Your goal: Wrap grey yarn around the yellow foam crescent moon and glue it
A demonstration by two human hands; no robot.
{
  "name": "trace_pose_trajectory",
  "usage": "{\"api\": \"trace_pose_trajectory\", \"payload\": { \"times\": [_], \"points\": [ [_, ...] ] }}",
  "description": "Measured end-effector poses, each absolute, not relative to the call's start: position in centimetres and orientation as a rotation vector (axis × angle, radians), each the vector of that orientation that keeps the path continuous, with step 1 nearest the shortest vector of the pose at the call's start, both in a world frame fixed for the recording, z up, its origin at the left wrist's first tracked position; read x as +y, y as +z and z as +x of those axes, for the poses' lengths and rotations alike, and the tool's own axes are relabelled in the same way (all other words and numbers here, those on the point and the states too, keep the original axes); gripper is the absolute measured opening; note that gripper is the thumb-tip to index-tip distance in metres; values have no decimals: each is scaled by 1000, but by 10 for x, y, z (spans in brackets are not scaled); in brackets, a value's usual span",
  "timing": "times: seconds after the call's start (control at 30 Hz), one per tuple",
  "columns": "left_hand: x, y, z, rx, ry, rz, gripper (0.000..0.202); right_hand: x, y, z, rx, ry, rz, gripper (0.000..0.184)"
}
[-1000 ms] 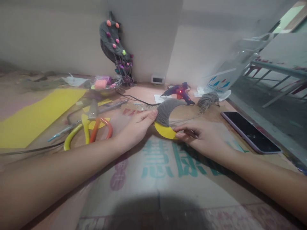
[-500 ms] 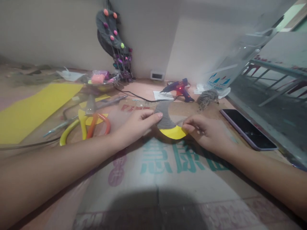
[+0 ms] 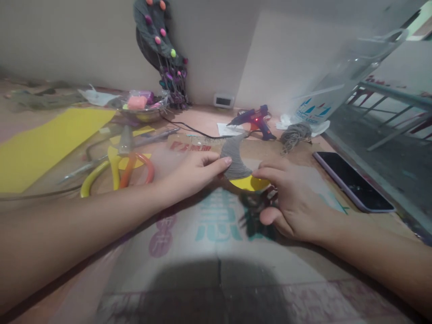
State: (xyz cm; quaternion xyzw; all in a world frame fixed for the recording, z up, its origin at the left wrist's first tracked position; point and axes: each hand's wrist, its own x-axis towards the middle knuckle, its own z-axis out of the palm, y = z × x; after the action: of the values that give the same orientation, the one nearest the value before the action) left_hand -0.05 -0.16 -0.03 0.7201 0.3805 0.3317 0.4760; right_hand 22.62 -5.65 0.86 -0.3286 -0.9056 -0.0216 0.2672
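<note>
A yellow crescent cut-out (image 3: 248, 182), wound with grey twine over its upper half (image 3: 234, 157), lies on a printed cardboard sheet (image 3: 216, 234). My left hand (image 3: 192, 173) pinches the twine-covered part from the left, thumb and fingers closed on it. My right hand (image 3: 292, 198) has its fingertips pressed on the yellow tip, the thumb sticking out below. A thin strand of twine runs from the crescent towards a loose twine bundle (image 3: 295, 134) at the back right.
A blue glue gun (image 3: 253, 119) with a red light lies behind, its cable trailing left. Scissors with yellow and orange handles (image 3: 118, 171), a yellow sheet (image 3: 43, 146), a bowl of pom-poms (image 3: 141, 105), a phone (image 3: 353, 180) and a decorated grey crescent (image 3: 158, 40) on the wall.
The crescent has been turned, its yellow tip swinging right and away. My right hand followed it and now presses on the tip with the thumb spread out. The camera has tipped downward.
</note>
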Motion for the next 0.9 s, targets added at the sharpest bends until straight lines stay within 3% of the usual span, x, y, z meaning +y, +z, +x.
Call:
{"api": "trace_pose_trajectory", "payload": {
  "times": [0.23, 0.53, 0.9],
  "points": [
    [-1, -2, -2, 938, 807, 1783, 37, -41, 8, 228, -2375, -260, -962, 23],
    [1, -5, -2, 938, 806, 1772, 36, -39, 10, 231, -2489, -604, -991, 29],
    [2, -6, -3, 922, 808, 1793, 35, -41, 11, 229, -2532, -622, -1071, 24]
  ]
}}
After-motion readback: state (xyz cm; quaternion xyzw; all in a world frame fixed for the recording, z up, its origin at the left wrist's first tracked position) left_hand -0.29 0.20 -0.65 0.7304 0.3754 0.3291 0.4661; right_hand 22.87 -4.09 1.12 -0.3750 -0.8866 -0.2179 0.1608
